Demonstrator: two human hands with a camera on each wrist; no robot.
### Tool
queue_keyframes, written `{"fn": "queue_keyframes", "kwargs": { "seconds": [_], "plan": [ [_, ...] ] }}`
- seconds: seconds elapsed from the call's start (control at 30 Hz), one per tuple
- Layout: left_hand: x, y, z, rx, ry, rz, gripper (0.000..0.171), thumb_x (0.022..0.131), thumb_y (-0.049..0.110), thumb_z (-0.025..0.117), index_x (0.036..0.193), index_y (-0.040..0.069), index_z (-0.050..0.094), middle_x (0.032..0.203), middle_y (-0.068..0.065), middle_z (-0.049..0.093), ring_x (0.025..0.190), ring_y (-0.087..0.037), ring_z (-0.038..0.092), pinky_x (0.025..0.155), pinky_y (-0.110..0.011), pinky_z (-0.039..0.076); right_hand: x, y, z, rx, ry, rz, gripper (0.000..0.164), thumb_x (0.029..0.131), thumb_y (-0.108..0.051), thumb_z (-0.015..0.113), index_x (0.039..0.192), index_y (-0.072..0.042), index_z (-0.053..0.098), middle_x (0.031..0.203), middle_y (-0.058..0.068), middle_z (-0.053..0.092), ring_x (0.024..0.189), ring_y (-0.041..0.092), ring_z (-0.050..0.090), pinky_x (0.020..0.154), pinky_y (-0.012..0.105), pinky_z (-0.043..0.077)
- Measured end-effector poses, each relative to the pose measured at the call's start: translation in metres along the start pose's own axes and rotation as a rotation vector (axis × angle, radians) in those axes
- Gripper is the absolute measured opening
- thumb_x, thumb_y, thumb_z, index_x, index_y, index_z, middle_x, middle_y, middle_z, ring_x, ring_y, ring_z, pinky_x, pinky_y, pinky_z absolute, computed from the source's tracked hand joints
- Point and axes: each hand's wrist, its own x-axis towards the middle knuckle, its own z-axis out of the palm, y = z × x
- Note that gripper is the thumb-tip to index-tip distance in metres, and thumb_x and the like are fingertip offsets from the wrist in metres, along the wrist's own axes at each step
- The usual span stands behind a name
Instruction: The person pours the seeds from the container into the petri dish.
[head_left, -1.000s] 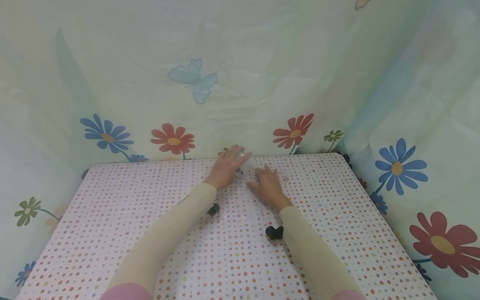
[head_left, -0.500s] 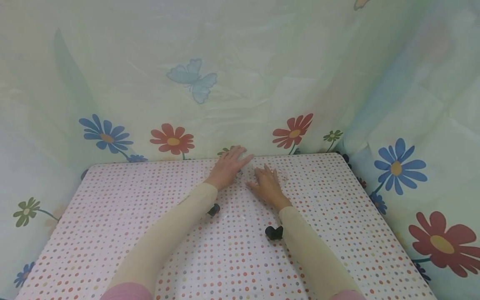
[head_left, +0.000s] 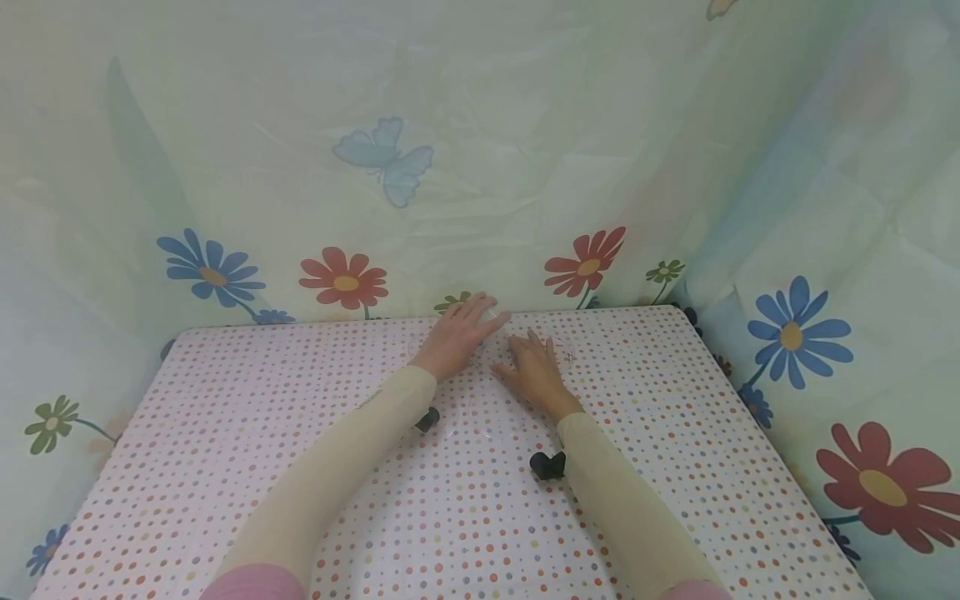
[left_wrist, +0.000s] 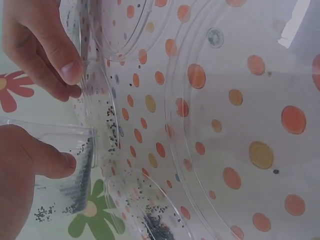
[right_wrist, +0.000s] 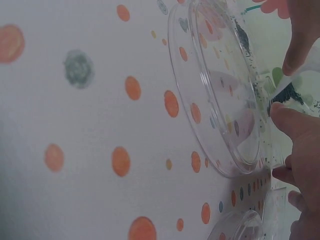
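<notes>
"One tip for this step?"

"Likely pouring black grains (left_wrist: 81,187); I'd tip slowly and keep low over the small clear dish (left_wrist: 100,92) beyond the large plate (left_wrist: 176,107)."

"Hands?"

"Left hand (head_left: 457,337): gripping the clear container (left_wrist: 52,195) of grains, beyond the plate. Right hand (head_left: 538,372): fingers loosely apart, beyond the plate's right side; touching anything, can't tell."

The head camera looks forward and down from above the table (head_left: 450,533), well behind and above the fingers of the left hand (head_left: 456,337) and right hand (head_left: 536,368). Each wrist camera sits low, close behind its own fingers, facing past them toward the backdrop (head_left: 525,108) (both views lie sideways). The wrist views share both hands' fingers and the clear dish (right_wrist: 220,100) between.
</notes>
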Motion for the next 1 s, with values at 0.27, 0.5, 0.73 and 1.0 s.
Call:
{"fn": "queue_keyframes", "kwargs": {
  "seconds": [0.27, 0.5, 0.73, 1.0],
  "plan": [
    [0.0000, 0.0012, 0.0030, 0.050, 0.001, 0.022, 0.069, 0.090, 0.010, 0.065, 0.149, 0.028, 0.035, 0.154, -0.006, 0.036, 0.147, -0.025, 0.027, 0.116, -0.041, 0.036, -0.0003, -0.0001, -0.0004, 0.009, -0.015, 0.005, 0.068, 0.094, -0.046, 0.056, 0.145, -0.004, 0.041, 0.151, 0.015, 0.041, 0.150, 0.035, 0.015, 0.123, 0.057, 0.003],
    [0.0007, 0.0005, 0.0049, 0.094, 0.015, 0.030, 0.065, 0.091, 0.013, 0.064, 0.148, 0.028, 0.037, 0.153, -0.006, 0.037, 0.146, -0.024, 0.028, 0.114, -0.041, 0.038, -0.0001, 0.0005, -0.0004, 0.002, -0.007, -0.006, 0.068, 0.094, -0.046, 0.056, 0.145, -0.003, 0.041, 0.151, 0.016, 0.042, 0.149, 0.036, 0.017, 0.122, 0.058, 0.004],
    [0.0010, 0.0009, 0.0031, 0.108, 0.005, 0.037, 0.064, 0.092, 0.015, 0.065, 0.148, 0.028, 0.037, 0.154, -0.006, 0.037, 0.147, -0.024, 0.028, 0.114, -0.041, 0.038, 0.0004, 0.0005, -0.0001, -0.002, -0.004, -0.007, 0.068, 0.094, -0.046, 0.056, 0.145, -0.003, 0.041, 0.151, 0.016, 0.042, 0.149, 0.036, 0.017, 0.122, 0.057, 0.005],
    [0.0011, 0.0014, 0.0022, 0.109, 0.012, 0.036, 0.062, 0.092, 0.015, 0.064, 0.147, 0.028, 0.038, 0.153, -0.006, 0.038, 0.146, -0.024, 0.029, 0.113, -0.040, 0.039, -0.0003, 0.0002, -0.0002, -0.003, -0.002, -0.005, 0.068, 0.094, -0.046, 0.056, 0.145, -0.003, 0.041, 0.151, 0.015, 0.042, 0.149, 0.035, 0.017, 0.123, 0.057, 0.005]
  ]
}}
